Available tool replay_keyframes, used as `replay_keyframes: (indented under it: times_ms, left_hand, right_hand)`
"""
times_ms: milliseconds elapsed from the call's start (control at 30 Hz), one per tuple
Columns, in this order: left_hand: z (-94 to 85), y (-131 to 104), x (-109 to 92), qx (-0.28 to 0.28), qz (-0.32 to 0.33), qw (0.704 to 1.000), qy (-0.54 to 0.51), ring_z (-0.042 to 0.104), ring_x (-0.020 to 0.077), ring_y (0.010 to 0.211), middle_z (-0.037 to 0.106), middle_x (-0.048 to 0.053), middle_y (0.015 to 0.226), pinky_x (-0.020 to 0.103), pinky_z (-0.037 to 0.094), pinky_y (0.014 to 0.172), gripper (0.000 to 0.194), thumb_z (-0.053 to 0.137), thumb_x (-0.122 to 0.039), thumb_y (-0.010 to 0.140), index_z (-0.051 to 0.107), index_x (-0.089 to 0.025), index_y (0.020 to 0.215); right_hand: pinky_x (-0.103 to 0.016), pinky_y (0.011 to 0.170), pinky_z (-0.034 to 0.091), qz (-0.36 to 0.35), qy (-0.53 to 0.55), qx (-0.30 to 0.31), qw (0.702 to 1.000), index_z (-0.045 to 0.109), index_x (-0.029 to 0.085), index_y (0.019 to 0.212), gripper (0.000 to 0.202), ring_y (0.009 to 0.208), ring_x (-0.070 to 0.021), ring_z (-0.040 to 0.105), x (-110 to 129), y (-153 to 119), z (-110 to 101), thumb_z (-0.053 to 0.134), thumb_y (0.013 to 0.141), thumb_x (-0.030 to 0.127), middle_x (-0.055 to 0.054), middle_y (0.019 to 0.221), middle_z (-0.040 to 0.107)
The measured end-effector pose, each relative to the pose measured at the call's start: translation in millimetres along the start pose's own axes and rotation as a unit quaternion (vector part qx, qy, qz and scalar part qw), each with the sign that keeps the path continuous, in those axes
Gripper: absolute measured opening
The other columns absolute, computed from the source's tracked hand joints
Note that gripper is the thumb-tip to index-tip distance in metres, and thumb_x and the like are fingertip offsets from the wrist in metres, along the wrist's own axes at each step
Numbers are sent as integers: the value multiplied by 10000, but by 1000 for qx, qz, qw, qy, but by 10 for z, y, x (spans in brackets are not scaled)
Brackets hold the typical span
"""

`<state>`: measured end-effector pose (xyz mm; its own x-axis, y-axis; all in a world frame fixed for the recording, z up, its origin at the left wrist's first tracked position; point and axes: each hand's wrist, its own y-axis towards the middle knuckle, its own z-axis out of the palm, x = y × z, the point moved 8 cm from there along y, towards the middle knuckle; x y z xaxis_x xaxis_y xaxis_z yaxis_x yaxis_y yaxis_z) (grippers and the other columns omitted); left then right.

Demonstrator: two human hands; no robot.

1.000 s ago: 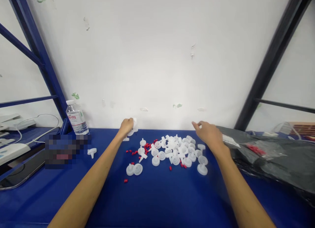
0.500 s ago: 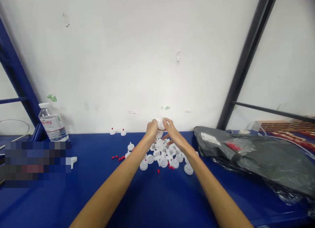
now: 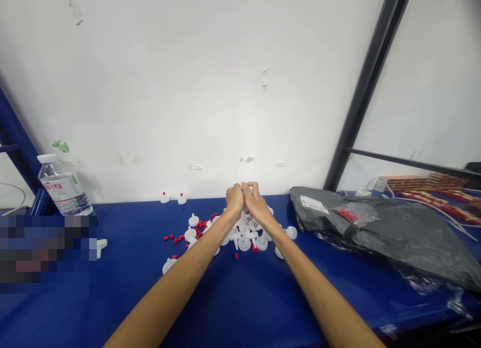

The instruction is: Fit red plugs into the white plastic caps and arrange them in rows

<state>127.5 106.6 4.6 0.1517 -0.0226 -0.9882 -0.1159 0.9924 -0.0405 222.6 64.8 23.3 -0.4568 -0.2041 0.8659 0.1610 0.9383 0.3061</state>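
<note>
Drew left hand (image 3: 235, 200) and right hand (image 3: 256, 200) together (well apart a second ago), now touching over the white caps (image 3: 244, 243).

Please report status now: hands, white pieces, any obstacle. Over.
Left hand and right hand together by the white pieces; grip contents mostly hidden. Red pieces scattered nearby. Dark bag to the right, apart from both hands.

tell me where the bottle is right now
At the left of the head view, the bottle stands near the wall at the back of the table, left of both red-tipped caps.
</note>
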Motion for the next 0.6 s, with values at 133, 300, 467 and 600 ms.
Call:
replay_keyframes:
  times_ms: [133,300,467,600]
  left_hand:
    - [28,-17,-16,13,0,1000,-5,457,164,425,466,7,483,270,303,443,278,475,-279,866,538,-183,613]
    - [57,-19,-1,26,-23,999,-38,446,146,431,460,-2,483,255,298,439,275,487,-254,876,549,-169,621]
    - [99,4,111,59,-88,990,-92,530,145,508,578,31,627,251,395,461,255,466,-241,923,625,-120,765]
    - [146,26,215,84,-145,978,-127,649,204,908,648,95,1097,374,562,764,294,566,-336,955,618,-124,1153]
  right_hand:
    - [-277,556,435,10,31,22,999,431,273,1099,440,506,-178,568,-51,18,36,311,941,666,56,630,566]
    - [-266,523,417,0,28,17,999,420,270,1061,444,456,-167,512,-56,54,25,300,939,679,79,569,503]
    - [-278,571,433,-34,-15,5,999,423,259,1051,413,520,-175,552,-5,53,-1,304,955,643,35,681,587]
    - [-288,621,443,-40,-34,-3,999,434,252,1063,382,584,-190,591,-9,64,-18,319,966,603,14,730,624]
